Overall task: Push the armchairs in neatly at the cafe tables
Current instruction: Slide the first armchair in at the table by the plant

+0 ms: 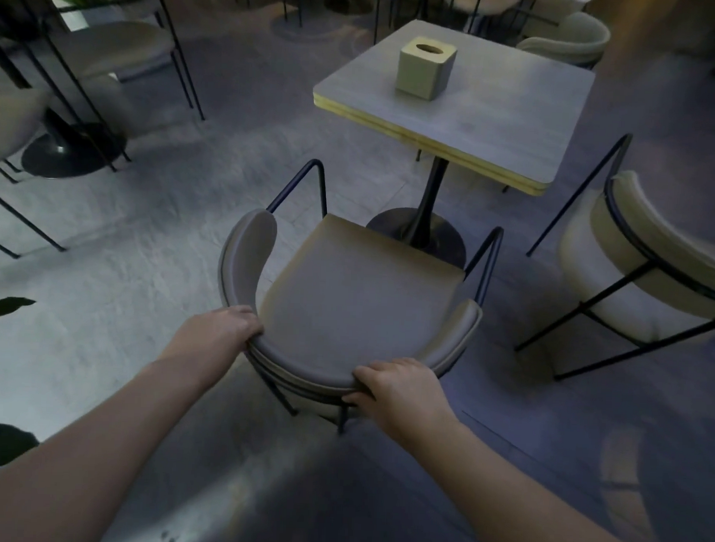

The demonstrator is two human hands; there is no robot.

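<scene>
A grey armchair with a curved backrest and thin black metal frame stands right in front of me, facing a square grey cafe table on a black pedestal base. The seat's front edge is short of the table's near edge, just over the base. My left hand grips the left part of the backrest rim. My right hand grips the rim further right, fingers curled over its top.
A pale tissue box sits on the table. A cream armchair stands at the right, turned away from the table. More chairs and a pedestal table base are at the left and back. Dark plant leaves show at the left edge.
</scene>
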